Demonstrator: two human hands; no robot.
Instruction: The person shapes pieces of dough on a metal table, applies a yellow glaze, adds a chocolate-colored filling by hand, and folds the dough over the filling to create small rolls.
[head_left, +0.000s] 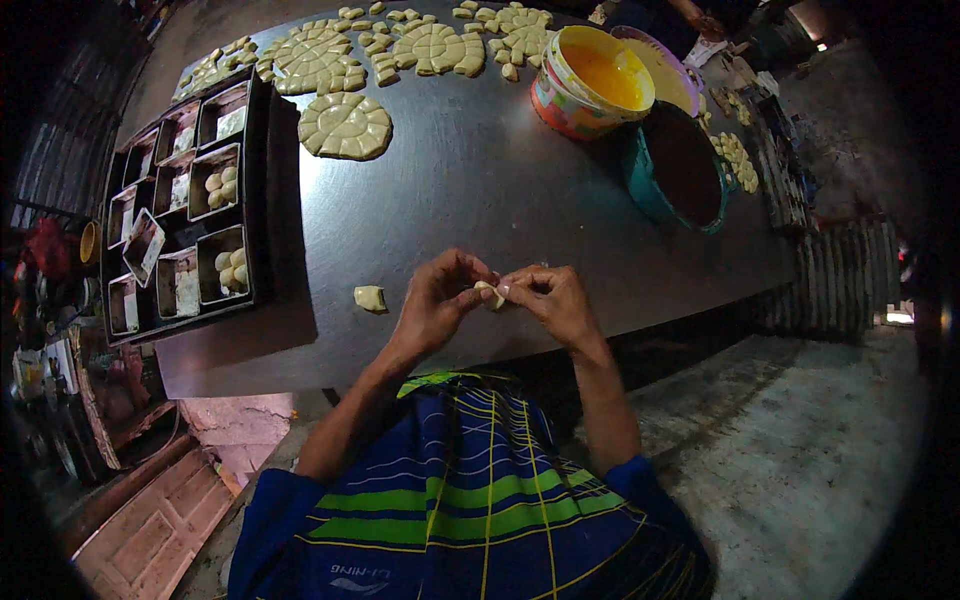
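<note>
Near the front of the metal table, my left hand (pixel 442 300) and my right hand (pixel 545 305) meet, both pinching a small pale dough piece (pixel 490 294) with thumbs and fingers. Another small piece of dough (pixel 369 298) lies on the table to the left of my left hand. On the left stands a black tray (pixel 258 180) of square metal tins (pixel 180 285); two of these hold round dough balls (pixel 221 188).
Cut dough rounds (pixel 342 127) and many pieces lie along the far table (pixel 420 190). At back right stand a yellow-filled bucket (pixel 590 80), a purple-rimmed tub (pixel 680 75) and a teal tub (pixel 670 165) with dark contents. Part of another person (pixel 690 15) shows behind.
</note>
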